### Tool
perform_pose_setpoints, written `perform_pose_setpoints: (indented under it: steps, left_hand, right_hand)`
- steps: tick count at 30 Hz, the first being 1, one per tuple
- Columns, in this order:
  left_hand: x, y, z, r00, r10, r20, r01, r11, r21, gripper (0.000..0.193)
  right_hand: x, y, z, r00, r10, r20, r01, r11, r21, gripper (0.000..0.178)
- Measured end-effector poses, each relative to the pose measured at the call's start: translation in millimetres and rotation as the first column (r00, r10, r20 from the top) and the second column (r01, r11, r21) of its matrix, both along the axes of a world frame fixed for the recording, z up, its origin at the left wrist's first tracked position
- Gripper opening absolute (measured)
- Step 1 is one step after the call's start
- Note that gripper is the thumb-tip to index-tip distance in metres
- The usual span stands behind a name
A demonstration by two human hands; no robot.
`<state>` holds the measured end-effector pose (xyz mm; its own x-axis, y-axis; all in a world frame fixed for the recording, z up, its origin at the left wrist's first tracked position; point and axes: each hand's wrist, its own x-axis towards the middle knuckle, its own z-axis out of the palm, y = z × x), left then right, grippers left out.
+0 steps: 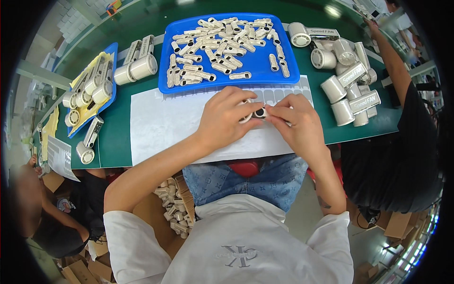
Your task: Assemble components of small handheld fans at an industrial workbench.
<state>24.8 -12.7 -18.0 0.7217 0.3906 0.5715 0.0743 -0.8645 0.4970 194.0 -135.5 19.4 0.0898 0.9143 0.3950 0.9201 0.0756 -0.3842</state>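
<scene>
Both hands meet above a white sheet [165, 120] with rows of grey stickers along its far side. My left hand [229, 116] has its fingers closed on a small white plastic part with a dark window [259, 112]. The fingertips of my right hand [298, 123] pinch at the right end of the same part; whether a sticker is between them is too small to tell. Just beyond the hands, a blue tray [163, 71] holds many similar white elongated parts [220, 67] with dark windows.
White handheld fans [347, 78] are piled at the right of the green table [116, 151]. More fans [142, 66] stand at the left, beside a smaller blue tray [113, 57]. Below, a cardboard box [151, 210] contains white fan pieces. Other people sit at both sides.
</scene>
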Motion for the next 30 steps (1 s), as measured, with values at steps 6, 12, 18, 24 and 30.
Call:
perform_pose_setpoints:
  steps: [6,12,18,24,30]
  left_hand:
    - [-14,-28,17,0.999,0.034,-0.016,-0.034,0.999,0.019,0.036]
    - [-4,-32,29,0.935,0.106,-0.338,-0.093,0.994,0.055,0.043]
    - [-3,-17,15,0.948,0.013,-0.318,-0.012,1.0,0.005,0.044]
    - [3,-22,16,0.957,0.058,-0.284,-0.091,0.99,-0.103,0.038]
    - [3,-18,14,0.945,0.074,-0.317,-0.099,0.993,-0.064,0.04]
  right_hand:
    - [19,-10,-20,0.813,0.143,-0.565,-0.298,0.935,-0.192,0.055]
    - [8,-19,-39,0.919,0.306,-0.248,-0.33,0.942,-0.063,0.064]
    - [2,-17,-50,0.959,0.258,-0.114,-0.256,0.966,0.036,0.065]
    - [0,-13,-48,0.898,0.158,-0.41,-0.161,0.987,0.026,0.054]
    - [-1,-10,-49,0.923,0.194,-0.333,-0.18,0.981,0.073,0.051]
